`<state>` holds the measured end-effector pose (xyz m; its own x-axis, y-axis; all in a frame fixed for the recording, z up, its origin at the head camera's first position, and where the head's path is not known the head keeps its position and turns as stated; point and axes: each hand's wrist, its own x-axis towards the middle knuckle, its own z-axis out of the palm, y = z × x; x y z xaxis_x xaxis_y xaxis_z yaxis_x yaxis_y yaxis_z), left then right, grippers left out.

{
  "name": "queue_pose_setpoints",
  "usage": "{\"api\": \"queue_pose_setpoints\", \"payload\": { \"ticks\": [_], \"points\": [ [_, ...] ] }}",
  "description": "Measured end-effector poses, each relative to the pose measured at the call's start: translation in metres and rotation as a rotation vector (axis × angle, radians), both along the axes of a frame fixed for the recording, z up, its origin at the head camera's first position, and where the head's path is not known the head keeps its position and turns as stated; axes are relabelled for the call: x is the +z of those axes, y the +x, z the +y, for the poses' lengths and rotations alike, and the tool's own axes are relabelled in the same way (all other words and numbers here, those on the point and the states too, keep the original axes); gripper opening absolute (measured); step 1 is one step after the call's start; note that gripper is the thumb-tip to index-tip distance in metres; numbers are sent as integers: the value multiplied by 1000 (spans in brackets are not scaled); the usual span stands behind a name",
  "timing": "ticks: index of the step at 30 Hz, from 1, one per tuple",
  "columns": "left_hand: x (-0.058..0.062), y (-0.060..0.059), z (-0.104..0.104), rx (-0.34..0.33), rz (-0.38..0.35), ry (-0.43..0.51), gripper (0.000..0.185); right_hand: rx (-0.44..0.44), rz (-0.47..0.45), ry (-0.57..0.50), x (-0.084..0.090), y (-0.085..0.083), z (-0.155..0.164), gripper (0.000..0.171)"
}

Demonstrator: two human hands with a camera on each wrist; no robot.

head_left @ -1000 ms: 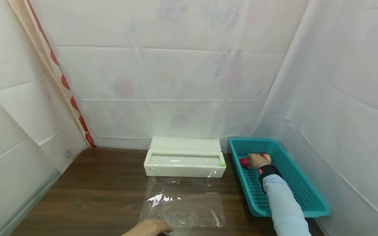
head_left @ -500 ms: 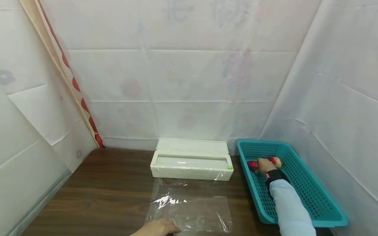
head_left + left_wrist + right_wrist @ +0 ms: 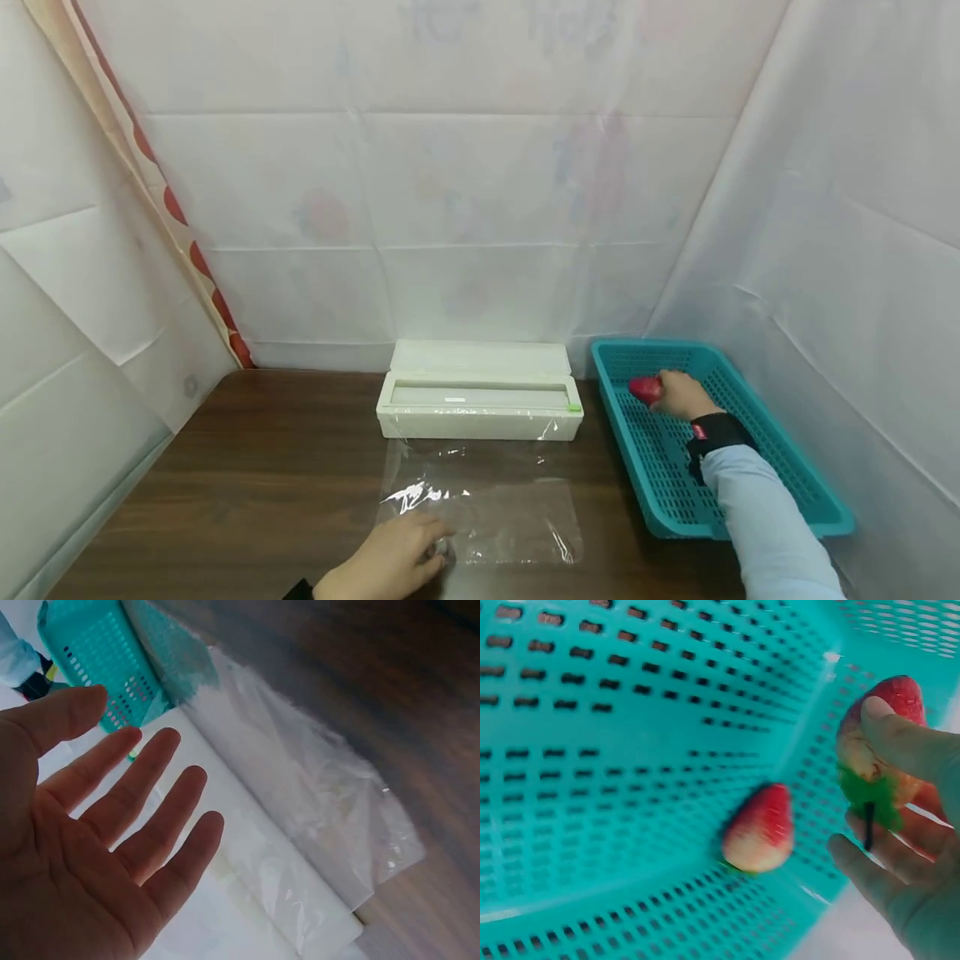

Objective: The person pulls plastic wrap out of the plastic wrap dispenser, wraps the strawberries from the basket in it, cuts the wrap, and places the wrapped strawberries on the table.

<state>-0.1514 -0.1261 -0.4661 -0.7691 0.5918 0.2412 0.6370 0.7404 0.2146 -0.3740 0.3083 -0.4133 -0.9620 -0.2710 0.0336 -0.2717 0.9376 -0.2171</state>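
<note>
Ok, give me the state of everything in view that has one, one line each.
Right hand: grips a strawberry, lifted in the basket.
Second strawberry: loose in the teal basket.
Left hand: fingers straight, at the film's near edge.
Film sheet: spread flat on the table.
Dispenser box: lid open.

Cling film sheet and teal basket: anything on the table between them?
Head view: nothing; only a bare strip of the brown table separates the cling film sheet from the teal basket.
</note>
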Motion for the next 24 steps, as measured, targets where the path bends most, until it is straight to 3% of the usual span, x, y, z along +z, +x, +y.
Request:
{"api": "queue_pose_setpoints", "payload": {
  "ticks": [7,12,15,18,24],
  "points": [
    [26,-33,8,108,-134,73,31,43,118,-97,49,12,-18,56],
    [52,-55,20,102,-169,97,35,55,131,-140,66,34,-43,57],
    [65,-64,30,93,-149,132,37,96,163,-159,69,50,-62,57],
    [70,-70,38,77,-124,174,38,176,198,-189,63,67,-80,57],
    [63,-79,54,59,-60,281,43,301,204,-201,40,101,-114,58]
  ]
}}
